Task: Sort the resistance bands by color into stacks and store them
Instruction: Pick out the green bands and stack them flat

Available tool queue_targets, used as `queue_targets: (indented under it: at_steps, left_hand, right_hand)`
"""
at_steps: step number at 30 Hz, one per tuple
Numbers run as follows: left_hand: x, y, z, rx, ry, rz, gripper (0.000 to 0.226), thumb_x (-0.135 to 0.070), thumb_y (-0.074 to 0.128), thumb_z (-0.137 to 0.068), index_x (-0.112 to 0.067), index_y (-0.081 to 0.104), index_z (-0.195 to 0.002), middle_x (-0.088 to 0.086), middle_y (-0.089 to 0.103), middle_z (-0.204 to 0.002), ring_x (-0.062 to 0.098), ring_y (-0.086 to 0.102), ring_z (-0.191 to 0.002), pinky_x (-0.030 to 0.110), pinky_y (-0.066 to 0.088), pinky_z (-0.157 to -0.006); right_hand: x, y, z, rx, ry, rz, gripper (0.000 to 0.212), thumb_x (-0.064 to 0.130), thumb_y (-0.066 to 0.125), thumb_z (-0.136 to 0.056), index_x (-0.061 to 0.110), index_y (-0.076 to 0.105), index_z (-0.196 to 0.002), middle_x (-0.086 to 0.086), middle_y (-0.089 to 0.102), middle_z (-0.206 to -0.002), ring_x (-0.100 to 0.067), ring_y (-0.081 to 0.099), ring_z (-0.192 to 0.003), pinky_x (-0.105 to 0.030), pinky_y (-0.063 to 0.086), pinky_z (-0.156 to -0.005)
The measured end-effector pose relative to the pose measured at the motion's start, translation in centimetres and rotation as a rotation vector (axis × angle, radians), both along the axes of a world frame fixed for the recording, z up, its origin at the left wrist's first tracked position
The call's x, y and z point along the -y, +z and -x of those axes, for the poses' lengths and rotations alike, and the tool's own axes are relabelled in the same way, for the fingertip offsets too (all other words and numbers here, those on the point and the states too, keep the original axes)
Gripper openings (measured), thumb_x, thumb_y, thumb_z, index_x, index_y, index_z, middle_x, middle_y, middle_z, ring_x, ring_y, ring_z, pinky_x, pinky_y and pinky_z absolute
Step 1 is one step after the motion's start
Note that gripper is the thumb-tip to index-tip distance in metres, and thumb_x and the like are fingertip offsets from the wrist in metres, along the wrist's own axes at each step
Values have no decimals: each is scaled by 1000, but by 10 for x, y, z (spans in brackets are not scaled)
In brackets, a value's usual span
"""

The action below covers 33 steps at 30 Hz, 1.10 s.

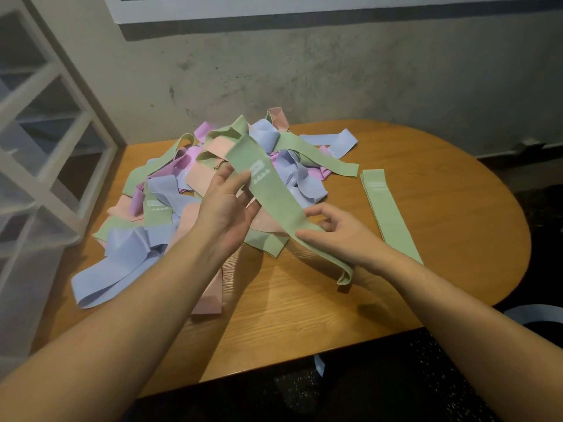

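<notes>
Both hands hold one green band (pixel 275 202) up off the wooden table (pixel 426 208), stretched flat between them. The left hand (pixel 227 208) pinches its upper part just below the white printed mark, thumb and fingertips closed on the strip, while the right hand (pixel 338 236) grips it lower down with the thumb laid across the top and the fingers curled beneath. Past the right hand the band's tail loops down and hangs just above the tabletop. Held at two places like this, the strip is probably being straightened so that it lies flat when it is set down.

Just beyond and to the right of the right hand lies a neat green stack (pixel 385 205), its bands squared on top of each other, apart from everything else. That looks like the start of the green group, and the held band likely belongs there.

Behind and beneath the left hand sprawls the unsorted heap (pixel 170 184) of green, blue, pink and peach bands, tangled and overlapping, so most of the sorting remains. To the far left of the left hand stands a white shelf unit (pixel 45 117) with open compartments, perhaps where the stacks are to be stored; nothing shows that for certain.
</notes>
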<state>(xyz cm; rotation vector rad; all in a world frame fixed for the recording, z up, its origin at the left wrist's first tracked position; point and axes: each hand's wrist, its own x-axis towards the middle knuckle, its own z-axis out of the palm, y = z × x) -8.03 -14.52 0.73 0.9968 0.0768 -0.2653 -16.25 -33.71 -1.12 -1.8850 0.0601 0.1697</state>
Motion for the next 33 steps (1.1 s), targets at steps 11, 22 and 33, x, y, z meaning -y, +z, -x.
queue_targets:
  at_steps: [11, 22, 33]
  left_hand:
    - [47, 3, -6, -12, -2, -151, 11, -8, 59, -99, -19, 61, -99, -1, 72, -90, 13, 65, -77, 23, 48, -62]
    - [114, 6, -17, -34, -6, -158, 25, -8, 63, -96, -14, 56, -120, 4, 74, -104, 17, 71, -83, 24, 56, -68]
    - [172, 1, -11, -22, -190, -253, 58, 9, 56, -93, -26, 43, -138, 18, 67, -126, 28, 70, -108, 35, 59, -86]
  right_hand:
    - [59, 9, 7, 51, -212, 166, 33, 41, 71, -91, 9, 63, -85, 2, 59, -77, -3, 51, -65, -16, 41, -60]
    - [114, 19, 44, -116, -299, -89, 24, 25, 69, -95, 20, 57, -114, 4, 74, -76, -8, 67, -60, -18, 45, -45]
    - [153, 5, 67, -154, -380, 75, 15, 23, 61, -96, 25, 58, -111, -3, 66, -92, -13, 62, -77, -30, 47, -67]
